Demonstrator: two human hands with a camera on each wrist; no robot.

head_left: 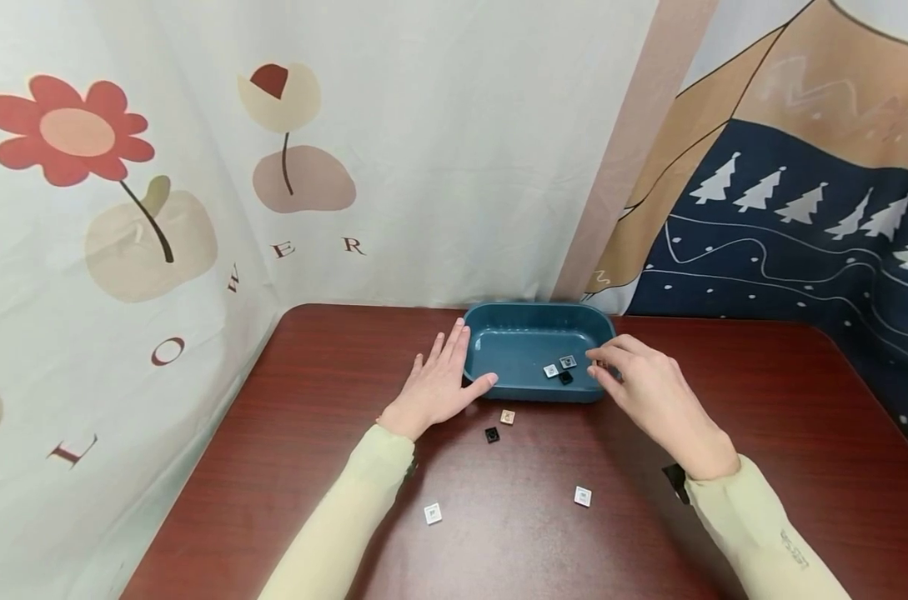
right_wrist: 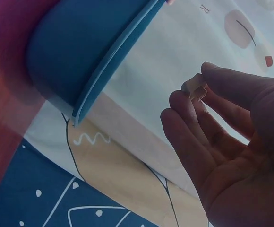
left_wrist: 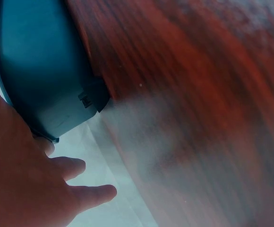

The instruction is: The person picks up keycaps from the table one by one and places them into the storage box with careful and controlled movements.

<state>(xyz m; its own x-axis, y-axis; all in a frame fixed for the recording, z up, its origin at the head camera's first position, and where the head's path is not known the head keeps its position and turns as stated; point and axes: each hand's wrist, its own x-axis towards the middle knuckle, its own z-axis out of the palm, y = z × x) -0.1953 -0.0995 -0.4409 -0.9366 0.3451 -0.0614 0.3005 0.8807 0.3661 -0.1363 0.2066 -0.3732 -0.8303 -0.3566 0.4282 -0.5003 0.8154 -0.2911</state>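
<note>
A teal rectangular bin [head_left: 524, 393] stands near the back edge of the table. My left hand [head_left: 437, 385] lies against its left end, fingers stretched out and thumb along the front rim. Over the right end of the bin, my right hand [head_left: 644, 387] pinches a small beige keycap [right_wrist: 194, 87] between thumb and fingertips. Inside the bin lie a white keycap [head_left: 550, 371], a grey keycap [head_left: 568, 362] and a black keycap [head_left: 565, 377].
In front of the bin lie a tan keycap [head_left: 508, 417] and a black keycap [head_left: 492, 434]. Closer to me are two white keycaps, the left keycap [head_left: 433, 513] and the right keycap [head_left: 583, 497]. A printed curtain [head_left: 438, 150] hangs behind the table.
</note>
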